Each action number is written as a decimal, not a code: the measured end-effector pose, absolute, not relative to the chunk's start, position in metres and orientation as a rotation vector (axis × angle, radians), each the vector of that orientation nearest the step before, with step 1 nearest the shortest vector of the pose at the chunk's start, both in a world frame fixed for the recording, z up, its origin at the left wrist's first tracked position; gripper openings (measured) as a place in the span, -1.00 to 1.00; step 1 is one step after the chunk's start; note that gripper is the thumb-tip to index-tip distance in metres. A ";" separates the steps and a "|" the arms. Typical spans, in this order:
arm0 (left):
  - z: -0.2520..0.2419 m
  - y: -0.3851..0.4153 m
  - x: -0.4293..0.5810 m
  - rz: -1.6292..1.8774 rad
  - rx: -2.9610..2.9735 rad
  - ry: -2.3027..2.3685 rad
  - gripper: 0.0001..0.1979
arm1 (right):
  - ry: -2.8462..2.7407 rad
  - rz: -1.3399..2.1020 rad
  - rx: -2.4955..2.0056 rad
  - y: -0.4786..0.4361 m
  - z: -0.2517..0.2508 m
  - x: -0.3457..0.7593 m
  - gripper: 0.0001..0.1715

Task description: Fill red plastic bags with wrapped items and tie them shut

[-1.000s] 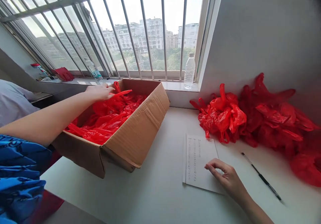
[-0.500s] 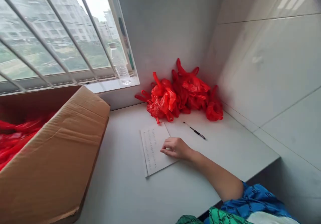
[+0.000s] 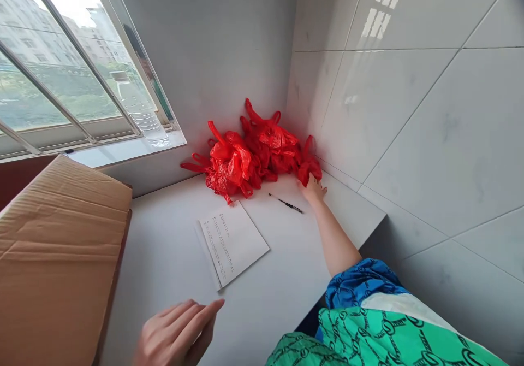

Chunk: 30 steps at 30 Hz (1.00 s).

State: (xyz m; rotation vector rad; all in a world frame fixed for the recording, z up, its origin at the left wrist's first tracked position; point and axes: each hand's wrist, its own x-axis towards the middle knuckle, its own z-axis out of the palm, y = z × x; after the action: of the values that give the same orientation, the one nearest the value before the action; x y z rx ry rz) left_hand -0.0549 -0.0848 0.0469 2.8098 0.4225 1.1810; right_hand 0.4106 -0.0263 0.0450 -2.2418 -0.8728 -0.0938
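My right hand (image 3: 314, 189) reaches to the small red plastic bag (image 3: 308, 165) at the right end of a pile of red bags (image 3: 254, 155) in the corner. Its fingers are spread at the bag's lower edge, some hidden against it. Near the bottom edge, my left hand (image 3: 180, 330) hovers before the open notebook (image 3: 235, 246), fingers extended and thumb apart, holding nothing. Handwriting shows on the notebook page. A black pen (image 3: 286, 204) lies between the notebook and my right hand.
A big cardboard box (image 3: 61, 257) stands at the left of the white table (image 3: 159, 240). On the window sill (image 3: 118, 150) a clear plastic bottle (image 3: 141, 109) stands before the barred window. Tiled wall (image 3: 409, 125) rises on the right.
The view has turned to the right. My right hand has moved off the notebook to the small red bag. My left hand has come into view at the bottom.
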 end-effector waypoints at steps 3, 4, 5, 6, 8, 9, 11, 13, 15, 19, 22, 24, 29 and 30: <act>0.028 -0.076 -0.035 1.116 2.872 0.361 -0.67 | -0.783 -0.058 -2.294 -0.028 0.037 0.416 -0.29; 0.023 -0.074 -0.032 1.117 2.859 0.379 -0.70 | -0.773 -0.063 -2.286 -0.029 0.038 0.417 -0.38; 0.018 -0.072 -0.031 1.124 2.840 0.401 -0.72 | -0.770 -0.074 -2.269 -0.032 0.040 0.418 -0.49; 0.014 -0.071 -0.031 1.127 2.820 0.423 -0.74 | -0.770 -0.095 -2.244 -0.034 0.043 0.418 -0.56; 0.009 -0.068 -0.035 1.125 2.783 0.464 -0.75 | -0.777 -0.163 -2.170 -0.040 0.054 0.415 -0.59; 0.008 -0.066 -0.037 1.126 2.763 0.487 -0.75 | -0.793 -0.202 -2.121 -0.042 0.060 0.412 -0.57; 0.010 -0.063 -0.044 1.159 2.700 0.549 -0.75 | -0.857 -0.265 -2.015 -0.047 0.074 0.400 -0.55; 0.017 -0.057 -0.049 1.210 2.610 0.643 -0.76 | -0.980 -0.294 -1.852 -0.049 0.087 0.380 -0.57; 0.027 -0.049 -0.051 1.264 2.494 0.776 -0.81 | -1.147 -0.273 -1.603 -0.051 0.095 0.354 -0.63; 0.042 -0.025 -0.044 1.294 2.077 1.045 -0.79 | -1.498 -0.055 -1.248 -0.051 0.093 0.301 -0.70; 0.037 -0.005 -0.033 1.235 1.847 1.092 -0.62 | -1.809 0.130 -1.270 -0.049 0.074 0.276 -0.66; 0.026 0.004 -0.027 1.213 1.804 1.124 -0.57 | -1.977 0.117 -1.333 -0.047 0.059 0.268 -0.60; 0.008 0.003 -0.025 1.173 1.916 1.173 -0.63 | -2.010 0.073 -1.333 -0.055 0.047 0.257 -0.72; 0.008 0.001 -0.026 1.157 1.988 1.150 -0.63 | -2.010 0.118 -1.311 -0.057 0.048 0.254 -0.79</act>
State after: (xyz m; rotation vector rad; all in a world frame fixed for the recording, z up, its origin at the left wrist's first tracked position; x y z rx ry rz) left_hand -0.0259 0.0008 0.0076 1.9880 1.1497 1.1573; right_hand 0.2544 -0.0571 0.0476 -1.3112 -2.0096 0.1179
